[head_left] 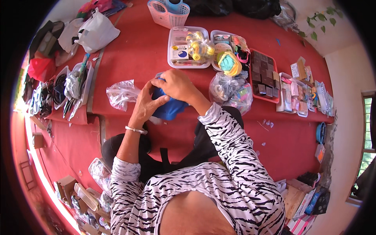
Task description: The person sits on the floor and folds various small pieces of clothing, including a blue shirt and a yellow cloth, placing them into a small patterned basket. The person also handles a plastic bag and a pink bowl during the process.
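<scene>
Both my hands meet over a soft, crumpled blue thing point(171, 109), perhaps cloth or a plastic bag; its kind is hard to make out. My left hand point(145, 102), with a bangle at the wrist, grips its left side with bent fingers. From above, my right hand point(178, 85) closes on its upper part, the fingertips close to the left hand's. A small greyish piece shows just above the fingers. Left of my hands lies a crumpled clear plastic bag point(122, 94) on the red covering point(137, 43).
Beyond my hands stand a white tray of packets point(170, 58), a second filled tray point(213, 35) and a pink basket point(166, 16). Rightward are clear bags point(224, 87) and a red tray of dark boxes point(270, 100). Bins of goods point(89, 84) and white bags point(98, 33) sit left.
</scene>
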Motion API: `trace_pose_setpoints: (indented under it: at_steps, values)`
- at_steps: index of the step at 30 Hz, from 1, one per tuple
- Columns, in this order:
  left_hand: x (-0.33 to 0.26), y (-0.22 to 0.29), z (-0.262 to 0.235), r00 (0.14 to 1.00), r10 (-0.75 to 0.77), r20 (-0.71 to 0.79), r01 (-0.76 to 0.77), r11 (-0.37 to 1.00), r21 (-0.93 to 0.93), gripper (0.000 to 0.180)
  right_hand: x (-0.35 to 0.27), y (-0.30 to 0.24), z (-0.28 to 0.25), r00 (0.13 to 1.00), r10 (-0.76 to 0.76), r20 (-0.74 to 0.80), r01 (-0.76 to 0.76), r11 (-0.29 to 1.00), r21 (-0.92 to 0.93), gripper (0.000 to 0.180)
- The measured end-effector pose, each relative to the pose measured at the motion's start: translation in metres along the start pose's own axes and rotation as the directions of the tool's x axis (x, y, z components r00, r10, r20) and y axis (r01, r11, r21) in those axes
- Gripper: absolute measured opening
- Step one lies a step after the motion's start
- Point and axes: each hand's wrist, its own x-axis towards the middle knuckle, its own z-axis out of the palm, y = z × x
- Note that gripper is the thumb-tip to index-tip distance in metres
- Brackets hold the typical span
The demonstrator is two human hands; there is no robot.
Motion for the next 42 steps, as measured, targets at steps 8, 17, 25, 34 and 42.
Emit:
trace_pose_setpoints:
  at_steps: [8,17,25,34,42]
  values:
    - [-0.011,0.022,-0.016,0.931,-0.272,0.244,0.344,0.878,-0.333,0.029,0.011,-0.001,-0.004,0.978,0.02,0.207,-0.121,0.863,0.491,0.038]
    - [-0.008,0.006,-0.036,0.978,-0.202,0.055,0.209,0.961,-0.181,0.04,0.01,-0.019,-0.029,0.914,-0.079,0.398,-0.108,0.898,0.426,0.024]
    - [0.001,-0.029,-0.049,0.829,0.056,-0.557,-0.078,0.997,-0.016,0.043,0.021,0.005,-0.062,0.768,-0.165,-0.618,0.083,0.984,-0.159,0.026]
    - [-0.013,-0.053,0.006,0.99,-0.14,-0.025,0.136,0.88,0.456,0.045,0.01,0.055,0.059,0.95,-0.218,-0.222,0.072,0.849,-0.524,0.018]
    - [-0.023,-0.064,0.013,0.971,-0.216,0.099,0.098,0.743,0.663,0.031,0.01,0.056,0.083,0.979,0.15,0.139,-0.096,0.937,-0.335,0.018]
